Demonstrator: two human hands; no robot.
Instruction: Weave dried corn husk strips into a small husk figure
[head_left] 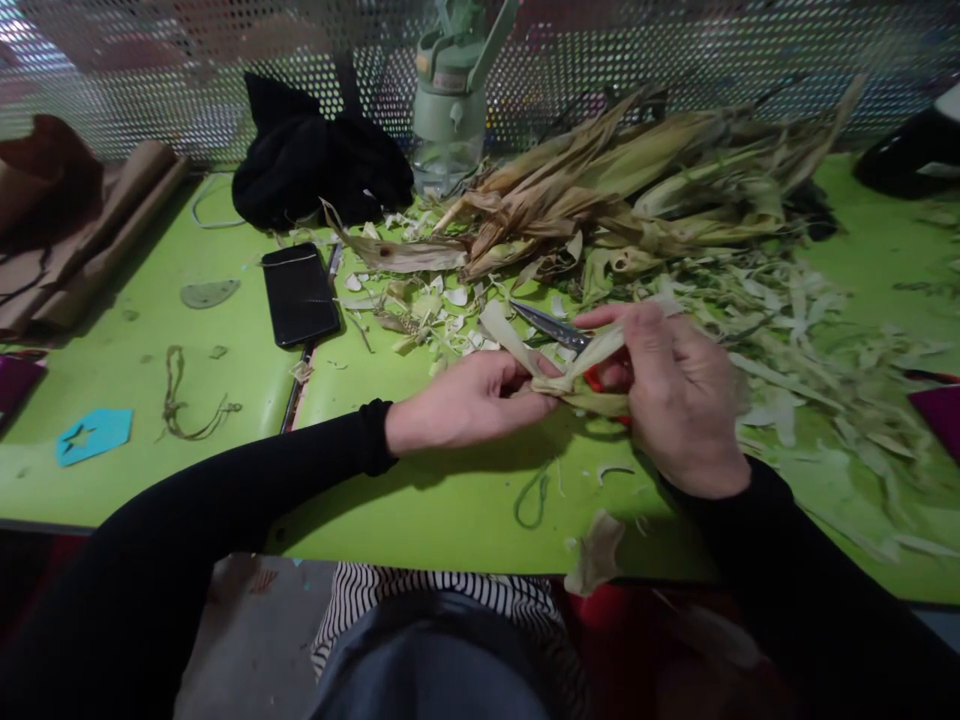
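Observation:
Between my two hands is a pale strip of corn husk, bent and gathered near the left fingertips. My left hand is closed, pinching the husk where it is folded. My right hand is also closed, with thumb and fingers on the strip's other end. A pair of scissors points its metal blades up and left, and bits of its red handle show beneath the right hand. Whether the right fingers also hold the handle or it lies on the table, I cannot tell. Husk shreds surround the blades.
A large heap of dry corn husks lies behind my hands. Further back are a green bottle and black cloth. A phone, twine and a blue paper piece lie leftward. Perforated metal borders the table.

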